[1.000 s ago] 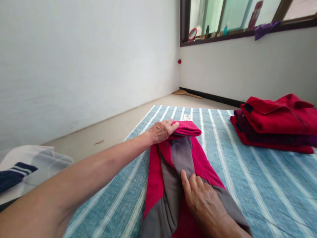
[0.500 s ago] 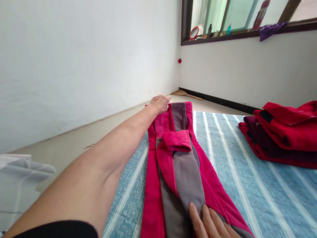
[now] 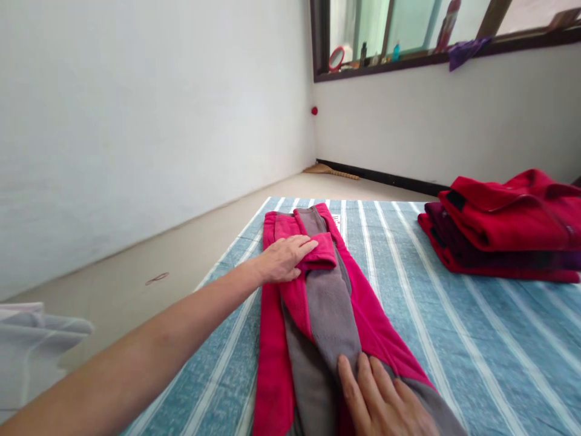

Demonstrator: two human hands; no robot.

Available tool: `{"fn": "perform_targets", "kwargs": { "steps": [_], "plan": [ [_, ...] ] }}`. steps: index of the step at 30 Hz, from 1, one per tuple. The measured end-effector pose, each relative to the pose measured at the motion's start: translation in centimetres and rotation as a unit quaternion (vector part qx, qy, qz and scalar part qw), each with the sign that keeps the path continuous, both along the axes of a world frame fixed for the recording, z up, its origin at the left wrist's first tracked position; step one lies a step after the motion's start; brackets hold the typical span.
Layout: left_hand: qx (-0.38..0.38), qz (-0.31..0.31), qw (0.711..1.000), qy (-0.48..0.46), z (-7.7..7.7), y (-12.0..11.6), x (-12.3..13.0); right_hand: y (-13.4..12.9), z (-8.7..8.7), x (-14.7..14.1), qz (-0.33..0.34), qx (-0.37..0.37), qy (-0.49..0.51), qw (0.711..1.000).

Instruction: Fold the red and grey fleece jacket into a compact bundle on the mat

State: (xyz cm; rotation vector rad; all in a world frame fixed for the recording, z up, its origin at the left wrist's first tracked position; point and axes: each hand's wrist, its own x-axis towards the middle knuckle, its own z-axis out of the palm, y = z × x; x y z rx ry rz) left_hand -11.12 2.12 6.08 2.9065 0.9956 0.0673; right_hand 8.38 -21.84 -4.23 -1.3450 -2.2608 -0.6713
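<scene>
A pink and grey fleece garment [image 3: 333, 309], probably a jacket, lies folded lengthwise in front of me. One sleeve runs along its top, and the pink cuff end [image 3: 323, 251] is turned across near the far end. My left hand [image 3: 285, 257] rests on that cuff from the left, its fingers extended over the pink cloth and the thumb lower down. Closer to me, my right hand [image 3: 384, 396] lies on the grey part with its fingers spread and pressing lightly on the fabric. The near end of the garment is cut off by the frame.
Beneath the garment is a blue and white striped sheet [image 3: 399, 284]. A stack of folded red and maroon clothes [image 3: 508, 230] sits at the right. Grey-white cloth [image 3: 36, 345] shows at the left edge. Beyond are a white wall [image 3: 158, 109] and a windowsill [image 3: 385, 69] with small items.
My left hand has come back from the garment's far end to the cuff. The far end now lies lower and flatter on the sheet. My right hand stays on the grey fabric.
</scene>
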Motion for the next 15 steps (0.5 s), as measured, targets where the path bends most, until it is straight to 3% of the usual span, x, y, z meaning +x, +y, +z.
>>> {"fn": "perform_targets", "kwargs": {
  "steps": [3, 6, 10, 15],
  "plan": [
    [-0.024, 0.065, 0.991, -0.115, -0.2, 1.3, 0.5, -0.5, 0.3, 1.0, -0.001, 0.003, -0.016, 1.000],
    [0.005, 0.157, 0.968, -0.194, 0.4, 3.1, 0.6, -0.6, 1.4, 2.8, 0.005, 0.015, -0.051, 0.999],
    [0.034, 0.286, 0.914, -0.286, 0.5, 5.5, 0.2, -0.7, 2.6, 4.3, 0.003, 0.034, -0.091, 0.995],
    [0.038, 0.413, 0.834, -0.364, -1.2, 8.3, -0.2, -1.5, 1.2, 2.9, -0.007, 0.009, -0.068, 0.998]
  ]
}}
